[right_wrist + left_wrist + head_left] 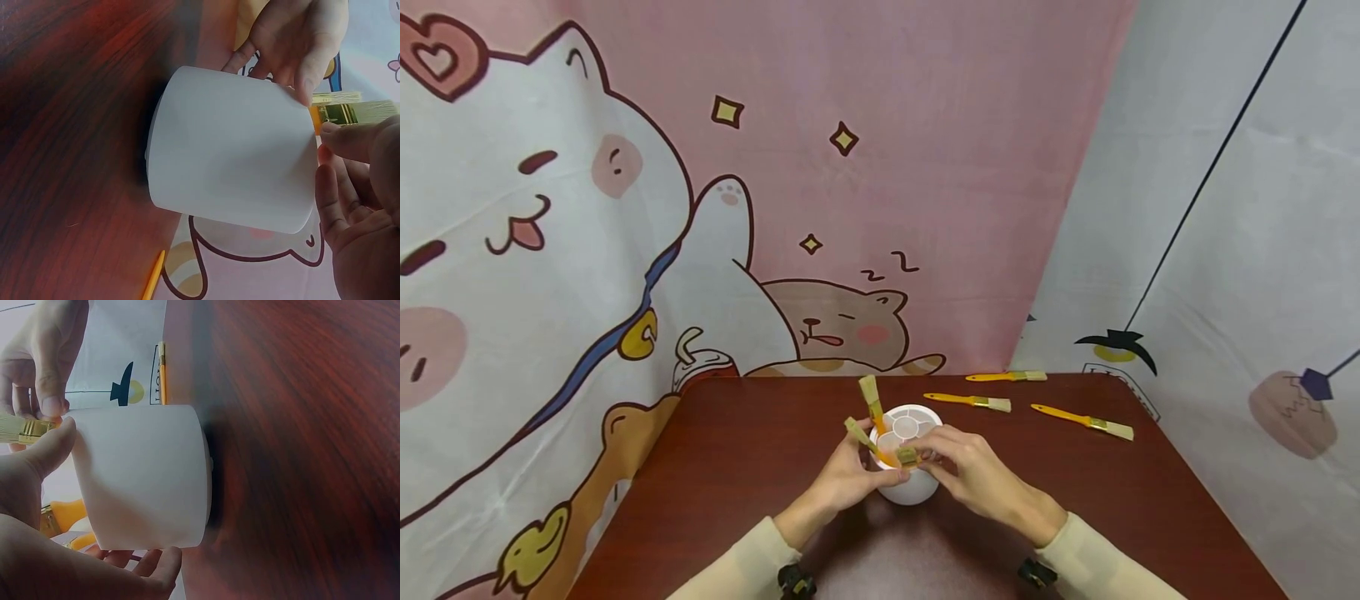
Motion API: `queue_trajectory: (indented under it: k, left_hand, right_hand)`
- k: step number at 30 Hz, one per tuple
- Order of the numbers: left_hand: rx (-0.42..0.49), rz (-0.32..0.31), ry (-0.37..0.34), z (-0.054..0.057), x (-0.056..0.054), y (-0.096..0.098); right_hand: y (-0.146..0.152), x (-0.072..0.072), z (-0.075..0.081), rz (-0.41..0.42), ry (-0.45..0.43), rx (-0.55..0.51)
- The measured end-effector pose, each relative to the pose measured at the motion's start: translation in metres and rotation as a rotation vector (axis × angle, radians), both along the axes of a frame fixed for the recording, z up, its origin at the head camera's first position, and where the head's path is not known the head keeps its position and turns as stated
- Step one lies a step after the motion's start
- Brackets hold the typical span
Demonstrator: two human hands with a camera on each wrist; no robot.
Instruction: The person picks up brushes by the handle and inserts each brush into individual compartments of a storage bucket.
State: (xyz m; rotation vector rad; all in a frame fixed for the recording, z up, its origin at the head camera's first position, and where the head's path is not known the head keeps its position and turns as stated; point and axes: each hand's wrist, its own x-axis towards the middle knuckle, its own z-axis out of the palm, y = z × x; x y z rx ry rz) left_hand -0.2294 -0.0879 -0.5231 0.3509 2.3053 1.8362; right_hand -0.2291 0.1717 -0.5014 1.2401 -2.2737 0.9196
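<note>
A white round brush-washing cup [910, 490] with a compartmented top stands upright on the table. My left hand [842, 475] grips its left side, thumb up at the near rim and fingers curved round the wall. Over that rim my right hand [981, 479] pinches a paintbrush [340, 114] near its metal band, bristles up; the orange handle is mostly hidden by the cup. On the left side of the cup, one paintbrush [871, 393] leans with bristles up. Nearer me a second paintbrush [860, 434] slants outward beside the left fingers.
Three more orange-handled paintbrushes lie to the right of the cup: one [1006, 377] at the table's back edge, one [967, 401] in front of it, one [1082, 421] farther right. A printed cloth [962, 167] hangs behind the dark red wooden table [737, 467].
</note>
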Motion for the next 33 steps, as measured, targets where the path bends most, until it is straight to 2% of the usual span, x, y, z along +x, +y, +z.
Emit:
queue_trajectory:
  k: [14,21,26,33]
  left_hand:
    - [-0.006,-0.018,-0.026,0.002,-0.001,-0.002]
    - [0.006,-0.026,-0.028,0.003,-0.002,-0.003]
    - [0.018,-0.035,-0.033,0.002,-0.003,-0.004]
    - [0.017,-0.052,-0.018,0.001,-0.005,-0.005]
  right_hand:
    - [0.002,0.0,0.003,0.015,-0.01,-0.014]
    - [0.006,-0.002,0.006,0.048,0.001,-0.041]
    - [0.008,-0.004,0.009,0.025,0.034,-0.055]
    - [0.014,-0.008,0.013,-0.018,0.022,-0.056]
